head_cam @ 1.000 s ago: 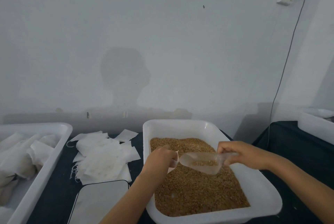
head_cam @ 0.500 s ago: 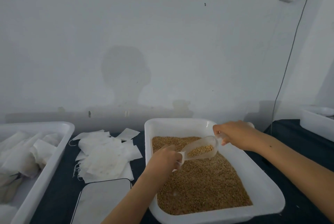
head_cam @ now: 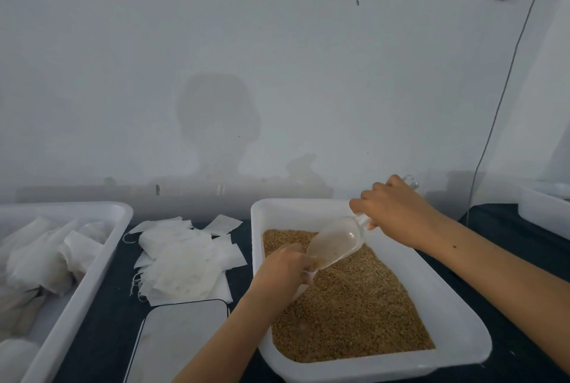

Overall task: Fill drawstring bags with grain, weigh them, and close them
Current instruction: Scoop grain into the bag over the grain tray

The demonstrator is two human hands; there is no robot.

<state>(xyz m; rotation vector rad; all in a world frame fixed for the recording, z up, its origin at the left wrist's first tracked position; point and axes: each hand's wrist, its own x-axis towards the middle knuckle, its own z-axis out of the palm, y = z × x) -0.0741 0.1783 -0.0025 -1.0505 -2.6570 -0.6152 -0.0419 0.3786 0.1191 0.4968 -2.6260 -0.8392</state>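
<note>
I see right hand (head_cam: 398, 216) gripping scoop (head_cam: 336, 243) handle, tipped into bag (head_cam: 303, 282) pinched by left hand (head_cam: 283, 271) over grain tub (head_cam: 456, 314); bag thin, floppy, best held at mouth hem

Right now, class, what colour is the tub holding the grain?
White: the tub is plain white plastic, seen in the head view.
</note>
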